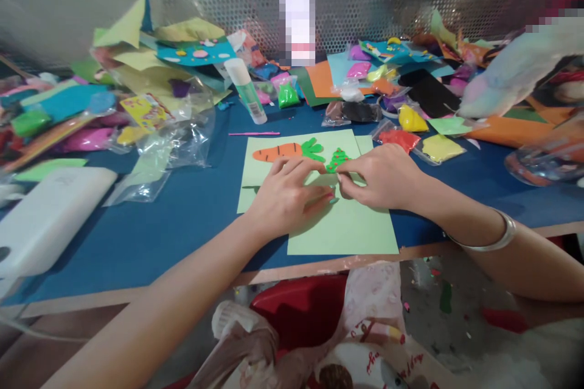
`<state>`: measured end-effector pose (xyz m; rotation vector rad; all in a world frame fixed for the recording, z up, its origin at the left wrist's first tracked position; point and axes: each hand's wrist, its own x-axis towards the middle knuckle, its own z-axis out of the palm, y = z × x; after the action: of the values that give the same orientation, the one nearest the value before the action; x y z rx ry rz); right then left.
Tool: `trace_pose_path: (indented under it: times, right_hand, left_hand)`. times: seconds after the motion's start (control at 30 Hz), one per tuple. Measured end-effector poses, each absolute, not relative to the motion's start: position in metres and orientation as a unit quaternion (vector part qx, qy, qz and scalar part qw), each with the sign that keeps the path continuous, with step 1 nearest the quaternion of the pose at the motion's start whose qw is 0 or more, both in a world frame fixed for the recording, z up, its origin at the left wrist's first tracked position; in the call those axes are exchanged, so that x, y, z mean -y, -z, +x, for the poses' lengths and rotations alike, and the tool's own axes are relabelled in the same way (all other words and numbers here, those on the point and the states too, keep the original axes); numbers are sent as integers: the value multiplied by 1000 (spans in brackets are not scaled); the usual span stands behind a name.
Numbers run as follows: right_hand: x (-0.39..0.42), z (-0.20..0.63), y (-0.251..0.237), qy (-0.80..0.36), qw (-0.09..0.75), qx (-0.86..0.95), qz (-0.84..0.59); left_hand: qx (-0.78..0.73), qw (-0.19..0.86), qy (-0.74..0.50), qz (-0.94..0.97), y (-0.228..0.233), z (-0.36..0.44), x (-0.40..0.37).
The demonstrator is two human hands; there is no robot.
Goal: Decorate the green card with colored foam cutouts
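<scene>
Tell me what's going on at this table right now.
A person is working on light green paper on a blue table. The left hand presses flat on it while the right hand pinches something small beside a green clay shape. An orange clay carrot already sits on the sheet. Clay packets and a glue stick lie behind.

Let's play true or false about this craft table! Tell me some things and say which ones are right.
1. An orange carrot shape lies on the light green paper. True.
2. The table cover is red. False: it is blue.
3. The right hand has a silver bangle at its wrist. True.
4. The left hand holds scissors. False: it rests on the green paper, no scissors.
5. The glue stick lies flat beside the hands. False: it leans upright behind the paper.
</scene>
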<state>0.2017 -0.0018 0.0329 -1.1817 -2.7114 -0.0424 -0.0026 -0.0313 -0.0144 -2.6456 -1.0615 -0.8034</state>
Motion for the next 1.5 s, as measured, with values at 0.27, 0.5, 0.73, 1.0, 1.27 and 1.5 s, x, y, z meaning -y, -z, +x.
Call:
trace_pose_path:
  times: [0.27,0.5,0.73,1.0,1.27,1.5]
  right_hand:
    - [-25,210,-28,-40,115,894,-431]
    - [-33,214,-24,-55,154,886,-433]
    - [-45,220,-29,-266,275,809,-446]
    - [-31,198,-31,-680,330,579,-304]
    - [-20,197,-26,-779,360,459,-230]
    - [-41,206,-16,-777,411,421,-223]
  left_hand:
    - [354,109,254,-893,13,0,31]
    - [350,115,248,-896,16,-2,29]
    - [366,180,280,-869,17,-7,30]
    - [381,240,327,-831,0,10,33]
    - [366,257,262,-855,-5,35,4]
    - [331,260,264,-868,6,29,-20]
